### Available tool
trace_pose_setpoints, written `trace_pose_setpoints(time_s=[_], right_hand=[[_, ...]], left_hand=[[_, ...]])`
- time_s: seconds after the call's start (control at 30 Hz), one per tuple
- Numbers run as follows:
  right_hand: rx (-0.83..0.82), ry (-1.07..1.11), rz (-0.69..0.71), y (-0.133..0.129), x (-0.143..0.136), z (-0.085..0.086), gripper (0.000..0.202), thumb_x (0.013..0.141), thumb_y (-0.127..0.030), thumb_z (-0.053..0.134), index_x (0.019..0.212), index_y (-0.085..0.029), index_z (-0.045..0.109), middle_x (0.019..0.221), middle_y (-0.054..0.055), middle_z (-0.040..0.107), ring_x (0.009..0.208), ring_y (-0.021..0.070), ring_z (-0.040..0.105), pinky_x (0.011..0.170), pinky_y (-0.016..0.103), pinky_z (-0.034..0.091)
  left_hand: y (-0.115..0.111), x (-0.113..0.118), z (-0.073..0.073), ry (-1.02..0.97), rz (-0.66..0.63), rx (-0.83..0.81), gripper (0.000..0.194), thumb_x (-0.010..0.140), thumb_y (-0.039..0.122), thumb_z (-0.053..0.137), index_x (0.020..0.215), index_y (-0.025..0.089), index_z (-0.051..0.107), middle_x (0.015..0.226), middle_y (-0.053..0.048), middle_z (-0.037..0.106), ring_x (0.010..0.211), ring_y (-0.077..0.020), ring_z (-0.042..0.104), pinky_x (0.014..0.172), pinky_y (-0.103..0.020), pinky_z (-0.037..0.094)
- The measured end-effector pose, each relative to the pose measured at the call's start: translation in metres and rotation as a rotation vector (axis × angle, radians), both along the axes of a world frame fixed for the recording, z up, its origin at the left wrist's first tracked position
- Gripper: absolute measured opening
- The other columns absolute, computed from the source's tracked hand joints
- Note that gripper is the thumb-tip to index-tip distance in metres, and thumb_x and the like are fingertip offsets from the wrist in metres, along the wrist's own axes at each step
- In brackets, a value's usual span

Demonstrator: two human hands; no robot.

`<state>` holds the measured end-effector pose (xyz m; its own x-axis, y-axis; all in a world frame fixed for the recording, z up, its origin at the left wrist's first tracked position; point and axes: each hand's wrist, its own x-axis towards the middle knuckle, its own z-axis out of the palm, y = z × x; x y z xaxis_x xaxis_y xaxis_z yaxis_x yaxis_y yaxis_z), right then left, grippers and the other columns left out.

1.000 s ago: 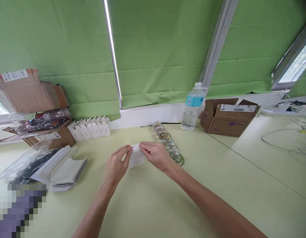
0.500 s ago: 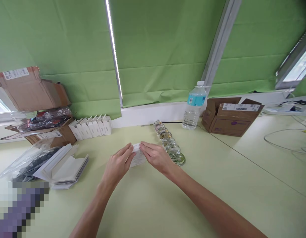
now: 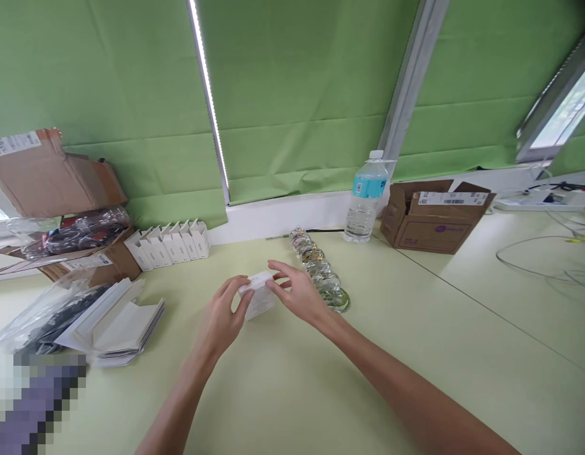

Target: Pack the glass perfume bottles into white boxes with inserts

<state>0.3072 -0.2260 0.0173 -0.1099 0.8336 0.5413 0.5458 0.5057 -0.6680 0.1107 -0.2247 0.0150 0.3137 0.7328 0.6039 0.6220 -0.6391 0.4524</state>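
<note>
A: What is held by the hands?

B: A small white box (image 3: 259, 295) is gripped from both sides, near the middle of the tabletop (image 3: 416, 328). The left hand (image 3: 223, 319) is closed on its left end with thumb and fingers, and the right hand (image 3: 297, 292) is pinched on its right end. The box is held tilted; whether its lower edge touches the tabletop cannot be told.

A: What is found just beside the right hand?

B: A row of clear packets (image 3: 321, 275) with gold and silver contents is laid in a line running toward the far edge of the tabletop. A water bottle (image 3: 364, 201) with a blue label is stood upright near that far edge, and a brown cardboard box (image 3: 432, 215) is set just to its right.

A: And toward the left edge?

B: A row of white boxes (image 3: 172, 243) is lined up by the far edge. Flat white cartons (image 3: 119, 325) are stacked nearer the front, beside a clear bag of dark items (image 3: 41, 319). An open cardboard carton (image 3: 60, 208) holding wrapped goods is seen at the far left corner.
</note>
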Motion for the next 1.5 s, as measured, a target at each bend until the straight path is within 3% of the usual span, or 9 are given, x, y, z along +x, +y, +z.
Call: trace_pose_setpoints(time_s=[0.1,0.2,0.57,0.87,1.17,1.5], right_hand=[[-0.127,0.153,0.105,0.000,-0.003,0.000,0.028,0.087,-0.023,0.052,0.110,-0.020,0.067,0.104,0.006,0.071,0.088,0.0176,0.068,0.075,0.031,0.058],[-0.116,0.177,0.150,-0.002,-0.006,-0.001,0.025,0.087,-0.022,0.050,0.105,-0.021,0.069,0.099,0.004,0.072,0.089,0.0177,0.068,0.076,0.031,0.058],[0.163,-0.199,-0.008,-0.015,-0.013,-0.015,0.020,0.094,-0.031,0.047,0.102,-0.020,0.062,0.092,0.004,0.071,0.075,0.0129,0.066,0.065,0.022,0.048],[0.346,-0.500,-0.055,-0.022,-0.013,-0.002,0.022,0.097,-0.028,0.040,0.100,-0.021,0.060,0.099,0.005,0.067,0.087,0.0152,0.061,0.068,0.025,0.039],[0.392,-0.600,-0.146,-0.024,-0.020,-0.001,0.016,0.095,-0.023,0.043,0.097,-0.018,0.059,0.096,0.005,0.063,0.087,0.0157,0.057,0.056,0.027,0.035],[0.302,-0.562,-0.088,-0.021,-0.019,0.012,0.013,0.094,-0.020,0.046,0.089,-0.019,0.058,0.088,0.003,0.061,0.083,0.0139,0.056,0.057,0.025,0.034]], left_hand=[[-0.003,0.001,0.003,-0.029,0.016,0.035,0.024,0.092,0.032,0.045,0.107,0.026,0.063,0.110,-0.005,0.066,0.100,-0.0190,0.063,0.084,-0.031,0.052],[-0.001,-0.005,0.005,0.001,0.009,0.049,0.025,0.092,0.032,0.044,0.107,0.027,0.065,0.112,-0.004,0.066,0.102,-0.0195,0.062,0.087,-0.033,0.051],[0.001,-0.021,0.014,0.034,0.021,-0.043,0.020,0.089,0.035,0.052,0.101,0.028,0.067,0.112,-0.001,0.068,0.106,-0.0194,0.062,0.091,-0.032,0.050],[0.000,-0.021,0.015,0.036,-0.007,-0.016,0.021,0.089,0.033,0.053,0.100,0.028,0.069,0.110,-0.001,0.069,0.105,-0.0191,0.063,0.091,-0.032,0.051],[-0.001,-0.022,0.016,0.056,-0.013,0.012,0.021,0.089,0.032,0.054,0.101,0.028,0.071,0.108,-0.001,0.070,0.103,-0.0178,0.063,0.091,-0.032,0.051],[-0.001,-0.027,0.016,0.283,-0.004,0.113,0.027,0.089,0.035,0.054,0.113,0.037,0.065,0.120,0.002,0.065,0.105,-0.0194,0.063,0.087,-0.034,0.053]])
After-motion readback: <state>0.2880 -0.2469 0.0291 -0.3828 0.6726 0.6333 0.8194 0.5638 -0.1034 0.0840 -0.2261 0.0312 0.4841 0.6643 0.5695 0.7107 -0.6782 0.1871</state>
